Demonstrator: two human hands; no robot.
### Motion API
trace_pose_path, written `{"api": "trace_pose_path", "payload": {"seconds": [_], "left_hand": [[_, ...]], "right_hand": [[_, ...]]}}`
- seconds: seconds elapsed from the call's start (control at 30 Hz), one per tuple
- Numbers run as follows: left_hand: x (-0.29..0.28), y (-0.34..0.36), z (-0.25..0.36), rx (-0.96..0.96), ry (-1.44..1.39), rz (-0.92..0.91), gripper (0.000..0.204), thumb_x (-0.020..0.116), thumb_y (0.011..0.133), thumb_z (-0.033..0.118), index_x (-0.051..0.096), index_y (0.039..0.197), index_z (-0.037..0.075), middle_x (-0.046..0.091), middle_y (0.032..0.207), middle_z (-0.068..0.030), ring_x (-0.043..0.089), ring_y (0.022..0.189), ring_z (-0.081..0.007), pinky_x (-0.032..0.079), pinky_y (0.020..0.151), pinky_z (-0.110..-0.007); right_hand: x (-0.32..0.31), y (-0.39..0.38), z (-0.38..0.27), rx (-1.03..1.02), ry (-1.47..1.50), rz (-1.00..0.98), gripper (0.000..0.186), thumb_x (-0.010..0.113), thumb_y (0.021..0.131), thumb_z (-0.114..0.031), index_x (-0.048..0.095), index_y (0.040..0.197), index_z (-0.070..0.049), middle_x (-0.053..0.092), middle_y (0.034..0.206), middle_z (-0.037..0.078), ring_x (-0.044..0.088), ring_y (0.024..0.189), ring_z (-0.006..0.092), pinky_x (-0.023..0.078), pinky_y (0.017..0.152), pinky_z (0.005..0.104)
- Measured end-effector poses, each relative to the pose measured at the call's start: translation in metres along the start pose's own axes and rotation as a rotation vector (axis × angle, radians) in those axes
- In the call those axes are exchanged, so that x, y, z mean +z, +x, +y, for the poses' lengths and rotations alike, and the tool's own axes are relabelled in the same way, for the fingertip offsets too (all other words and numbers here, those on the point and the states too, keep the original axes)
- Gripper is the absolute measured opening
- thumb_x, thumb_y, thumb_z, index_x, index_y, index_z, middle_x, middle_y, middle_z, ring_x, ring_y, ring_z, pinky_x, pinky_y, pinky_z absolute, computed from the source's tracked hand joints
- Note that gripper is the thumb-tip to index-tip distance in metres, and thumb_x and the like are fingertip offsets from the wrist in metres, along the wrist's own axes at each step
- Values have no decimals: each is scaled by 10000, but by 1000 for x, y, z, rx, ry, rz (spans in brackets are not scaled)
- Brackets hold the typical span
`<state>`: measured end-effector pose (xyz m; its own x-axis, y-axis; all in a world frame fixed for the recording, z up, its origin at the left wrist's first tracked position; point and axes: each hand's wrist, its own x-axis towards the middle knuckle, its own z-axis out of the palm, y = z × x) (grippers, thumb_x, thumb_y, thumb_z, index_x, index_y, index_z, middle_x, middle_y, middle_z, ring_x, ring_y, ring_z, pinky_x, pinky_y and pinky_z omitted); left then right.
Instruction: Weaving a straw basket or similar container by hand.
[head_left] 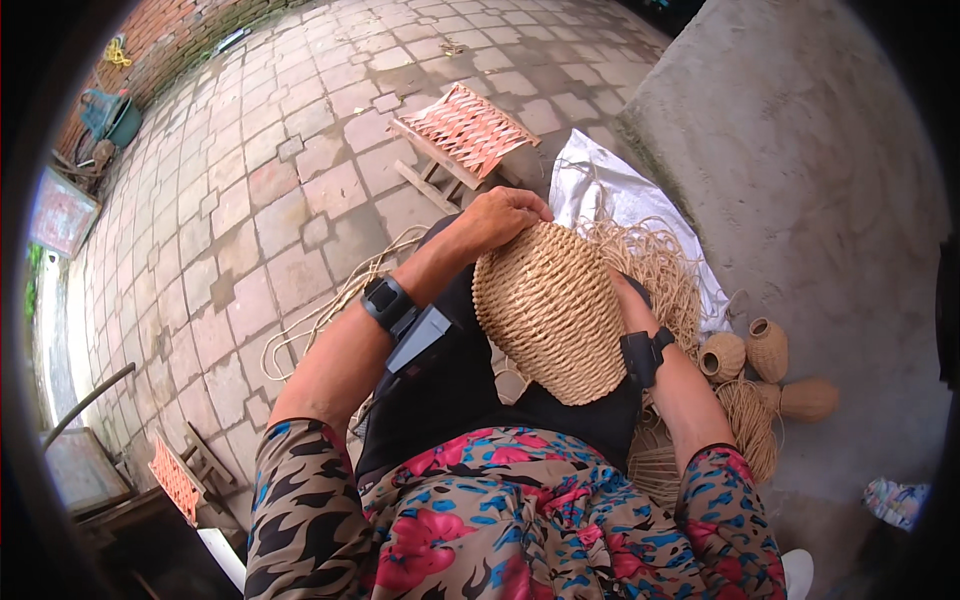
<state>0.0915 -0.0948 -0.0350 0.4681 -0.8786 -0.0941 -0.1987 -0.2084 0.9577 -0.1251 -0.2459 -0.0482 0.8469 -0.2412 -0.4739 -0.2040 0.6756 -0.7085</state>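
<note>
A tan woven basket [550, 310], made of twisted cord in tight rows, rests tilted over my lap against my dark trousers. At its upper left edge, my left hand [508, 215] is closed, fingers bent over the rim. My right hand [628, 302] lies along the basket's right side and supports it there. Most of the right fingers are hidden behind the weave. Loose tan cord [660, 275] is heaped just beyond the right hand, partly on a white sack [625, 190].
A low stool [465, 130] with an orange woven seat stands ahead on the paving. Several small woven vases [768, 348] and a cord coil [750, 420] lie at the right. Another orange-seated stool [174, 482] is at the lower left. A green bucket [124, 124] sits far left.
</note>
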Motion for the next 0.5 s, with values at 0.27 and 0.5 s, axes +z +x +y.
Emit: {"api": "trace_pose_path", "payload": {"seconds": [0.27, 0.5], "left_hand": [[-3, 4, -2, -75, -298, -150, 203, 564, 940, 123, 678, 1093, 54, 673, 907, 10, 605, 829, -72, 496, 759, -235], [-14, -62, 3, 120, -415, -20, 349, 539, 983, 189, 535, 1313, 75, 613, 1130, -32, 553, 1053, -105, 437, 945, -273]], "right_hand": [[-34, 27, 11, -75, -107, 11, 357, 493, 1011, -184, 504, 1316, 2, 622, 1189, 91, 616, 1051, 182, 504, 909, 324], [-15, 49, -31, -434, -707, 228, 231, 542, 979, -215, 630, 886, -23, 672, 804, 55, 626, 687, 126, 501, 640, 288]]}}
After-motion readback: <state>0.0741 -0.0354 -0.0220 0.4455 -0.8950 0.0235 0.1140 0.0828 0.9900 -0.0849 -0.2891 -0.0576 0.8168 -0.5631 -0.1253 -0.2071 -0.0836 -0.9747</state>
